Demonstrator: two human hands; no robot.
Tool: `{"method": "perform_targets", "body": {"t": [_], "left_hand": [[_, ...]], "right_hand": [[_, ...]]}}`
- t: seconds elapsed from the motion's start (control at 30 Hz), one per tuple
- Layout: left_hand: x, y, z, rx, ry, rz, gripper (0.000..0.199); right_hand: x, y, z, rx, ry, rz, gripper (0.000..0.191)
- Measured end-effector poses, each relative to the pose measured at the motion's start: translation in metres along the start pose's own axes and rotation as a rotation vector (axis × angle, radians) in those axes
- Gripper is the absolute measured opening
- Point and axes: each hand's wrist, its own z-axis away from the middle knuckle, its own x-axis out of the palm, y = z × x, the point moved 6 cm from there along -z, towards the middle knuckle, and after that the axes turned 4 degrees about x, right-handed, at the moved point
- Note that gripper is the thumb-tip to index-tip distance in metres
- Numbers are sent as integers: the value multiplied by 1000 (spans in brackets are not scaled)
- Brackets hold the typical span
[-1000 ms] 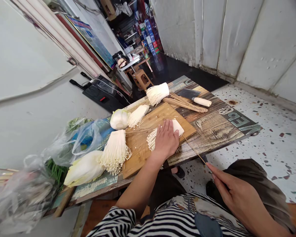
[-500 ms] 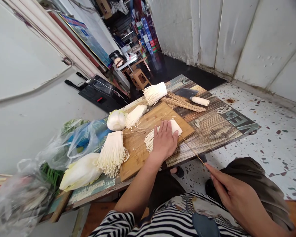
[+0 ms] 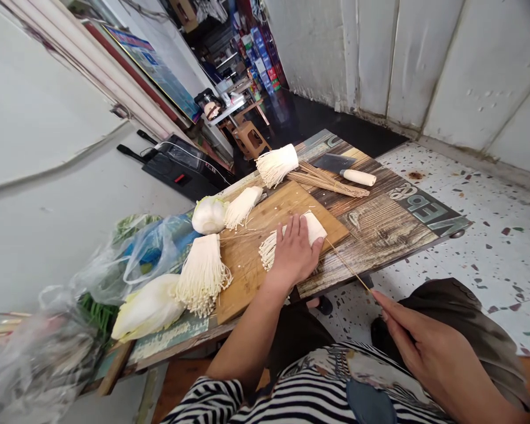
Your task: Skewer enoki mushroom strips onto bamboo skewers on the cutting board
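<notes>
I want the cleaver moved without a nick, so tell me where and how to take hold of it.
Grip the cleaver by its pale handle, best from the right. It appears to lie flat, handle pointing right, blade to the left; the bundle of sticks runs along its near side, so that approach should avoid both.

Even indoor light, dim background, smeared left edge

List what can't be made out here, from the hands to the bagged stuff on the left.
All in the head view:
- Far tip of the skewer: hidden at the enoki bunch; its depth inside cannot be told.
- Middle of that bunch: covered by the left hand.
- Contents of the clear plastic bag: blurred.
- Small lettering on the wall poster: too small.
</notes>
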Motion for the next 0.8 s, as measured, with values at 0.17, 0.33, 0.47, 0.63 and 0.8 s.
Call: {"method": "perform_targets", "body": {"t": [0.17, 0.33, 0.47, 0.63, 0.8], "left_hand": [[0, 0, -1, -24, -36, 32, 70], [-1, 0, -1, -23, -53, 41, 70], [-1, 0, -1, -42, -73, 43, 70], [-2, 1, 0, -48, -103, 59, 71], [-1, 0, 0, -47, -92, 63, 71]], "right_hand": [[3, 2, 2, 8, -25, 24, 36], [6, 4, 2, 13, -38, 24, 36], [6, 3, -1, -18, -38, 43, 35], [6, 4, 1, -12, -60, 65, 36], [6, 4, 2, -15, -69, 61, 36]]}}
